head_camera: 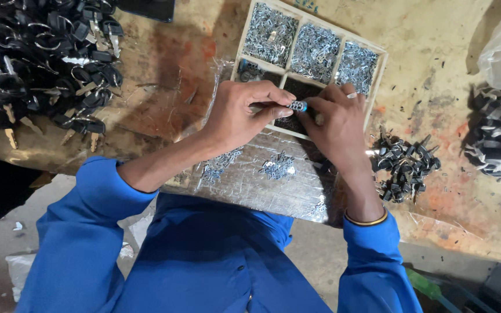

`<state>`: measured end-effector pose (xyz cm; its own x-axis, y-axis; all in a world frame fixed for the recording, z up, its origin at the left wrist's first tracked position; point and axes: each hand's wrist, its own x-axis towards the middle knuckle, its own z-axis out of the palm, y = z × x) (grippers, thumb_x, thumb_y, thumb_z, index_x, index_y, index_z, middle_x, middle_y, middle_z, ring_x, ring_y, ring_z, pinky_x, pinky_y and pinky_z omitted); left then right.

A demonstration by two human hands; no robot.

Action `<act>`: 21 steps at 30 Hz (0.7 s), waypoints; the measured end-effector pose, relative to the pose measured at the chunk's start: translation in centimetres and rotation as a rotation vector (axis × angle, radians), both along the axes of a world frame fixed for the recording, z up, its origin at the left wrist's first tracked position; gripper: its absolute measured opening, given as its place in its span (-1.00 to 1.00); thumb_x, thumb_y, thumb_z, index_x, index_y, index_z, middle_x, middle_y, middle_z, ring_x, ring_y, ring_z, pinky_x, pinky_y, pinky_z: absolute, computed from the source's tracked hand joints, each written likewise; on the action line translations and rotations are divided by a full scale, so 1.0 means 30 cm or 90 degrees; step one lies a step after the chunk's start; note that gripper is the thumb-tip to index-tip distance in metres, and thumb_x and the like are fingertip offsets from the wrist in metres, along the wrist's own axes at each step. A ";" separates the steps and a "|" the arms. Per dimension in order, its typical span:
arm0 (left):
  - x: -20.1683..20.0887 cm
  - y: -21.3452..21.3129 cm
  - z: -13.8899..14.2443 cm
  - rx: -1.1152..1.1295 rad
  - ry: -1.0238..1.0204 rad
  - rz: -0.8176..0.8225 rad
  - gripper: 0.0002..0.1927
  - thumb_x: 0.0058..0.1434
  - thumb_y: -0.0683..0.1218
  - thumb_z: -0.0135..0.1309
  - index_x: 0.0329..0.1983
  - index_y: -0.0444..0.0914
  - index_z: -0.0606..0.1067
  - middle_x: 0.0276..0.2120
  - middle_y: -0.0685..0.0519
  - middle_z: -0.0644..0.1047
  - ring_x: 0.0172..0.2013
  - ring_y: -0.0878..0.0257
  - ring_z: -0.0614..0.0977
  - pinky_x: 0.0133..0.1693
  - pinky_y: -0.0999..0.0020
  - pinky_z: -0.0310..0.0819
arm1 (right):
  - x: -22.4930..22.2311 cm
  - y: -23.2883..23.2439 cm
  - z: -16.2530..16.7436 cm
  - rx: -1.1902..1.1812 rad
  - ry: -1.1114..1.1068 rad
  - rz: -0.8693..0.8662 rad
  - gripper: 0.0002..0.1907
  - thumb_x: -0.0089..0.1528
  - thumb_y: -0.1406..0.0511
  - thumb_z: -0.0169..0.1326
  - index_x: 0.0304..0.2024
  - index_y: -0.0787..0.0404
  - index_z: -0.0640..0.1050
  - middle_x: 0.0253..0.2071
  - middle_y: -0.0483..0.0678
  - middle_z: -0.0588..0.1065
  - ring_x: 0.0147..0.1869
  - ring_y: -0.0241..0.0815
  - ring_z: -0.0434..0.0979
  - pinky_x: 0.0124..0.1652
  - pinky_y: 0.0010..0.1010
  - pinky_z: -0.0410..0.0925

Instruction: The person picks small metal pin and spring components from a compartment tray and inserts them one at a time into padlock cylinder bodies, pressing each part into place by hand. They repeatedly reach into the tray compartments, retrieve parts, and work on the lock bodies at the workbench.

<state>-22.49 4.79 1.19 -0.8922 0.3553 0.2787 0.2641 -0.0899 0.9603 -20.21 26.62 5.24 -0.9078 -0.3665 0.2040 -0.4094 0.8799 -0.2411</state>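
Nearest us, small metal clips lie loose on the foil sheet covering the desk. Above it, our left hand and right hand meet, the fingers of both pinched tight on a small cylinder over the wooden tray. Black parts sit to the right, keys far left. We judge a slip could drop the cylinder into the tray's compartments, scattering clips.

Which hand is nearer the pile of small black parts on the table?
Right. The right hand is just beside the black parts pile, toward the tray; the left hand lies farther off, beyond the right hand.
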 end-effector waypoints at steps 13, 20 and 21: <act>-0.010 0.000 -0.006 -0.011 0.019 0.000 -0.85 0.20 -0.31 0.32 -0.17 -0.36 0.62 -0.15 -0.08 0.69 -0.12 0.20 0.77 -0.11 0.38 0.70 | 0.005 0.011 0.015 -0.038 0.089 -0.082 -0.83 0.17 0.37 0.45 -0.24 0.16 0.69 -0.22 -0.09 0.52 -0.05 -0.04 0.45 -0.07 -0.20 0.29; -0.010 -0.001 0.000 0.006 0.003 -0.011 -0.86 0.21 -0.32 0.30 -0.18 -0.35 0.63 -0.15 -0.07 0.69 -0.13 0.22 0.77 -0.10 0.40 0.73 | 0.009 0.014 -0.019 -0.578 -0.139 -0.086 -0.87 0.28 0.47 0.33 -0.15 0.29 0.62 -0.09 -0.11 0.51 0.00 -0.27 0.46 -0.03 -0.43 0.35; -0.009 -0.001 0.001 0.001 -0.001 -0.010 -0.86 0.20 -0.32 0.31 -0.18 -0.35 0.63 -0.15 -0.07 0.69 -0.14 0.22 0.77 -0.10 0.40 0.75 | 0.009 0.009 -0.027 -0.695 -0.197 -0.072 -0.88 0.31 0.49 0.28 -0.13 0.30 0.61 -0.05 -0.11 0.48 0.01 -0.32 0.45 -0.04 -0.48 0.36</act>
<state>-22.77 4.76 1.22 -0.8865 0.3696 0.2783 0.2617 -0.0957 0.9604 -19.93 26.89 4.44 -0.9911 -0.0442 0.1259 -0.1316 0.1668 -0.9772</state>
